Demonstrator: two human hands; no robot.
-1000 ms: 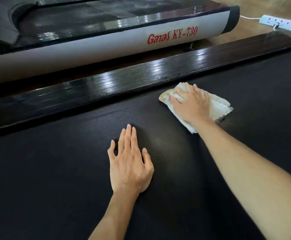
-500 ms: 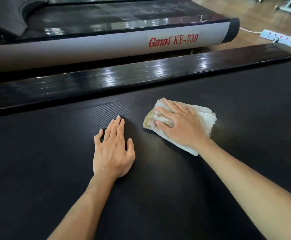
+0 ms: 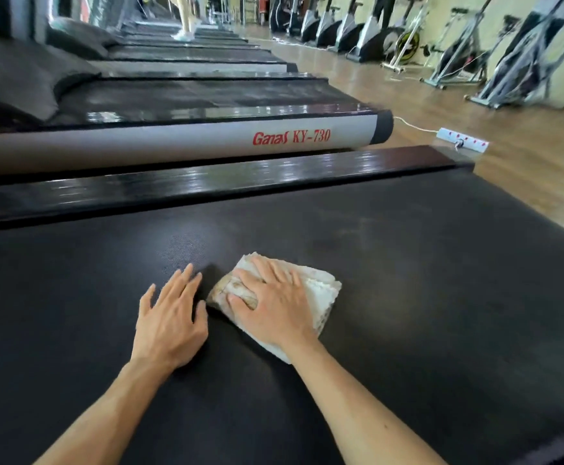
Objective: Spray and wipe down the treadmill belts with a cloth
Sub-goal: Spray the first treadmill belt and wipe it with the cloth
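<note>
r hand (image 3: pixel 275 305) flat on cloth (image 3: pixel 321 290), fingers spread, pressing it to belt (image 3: pixel 408 297) mid-near. l hand (image 3: pixel 170 317) just left of cloth, fingers released, flat on belt. i judge dusty patch lies far-right of cloth, r hand nearer; belt's long axis runs left-right.

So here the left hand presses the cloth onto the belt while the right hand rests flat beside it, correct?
Hands are swapped. In the head view the right hand presses the cloth onto the belt, while the left hand rests flat beside it.
</note>
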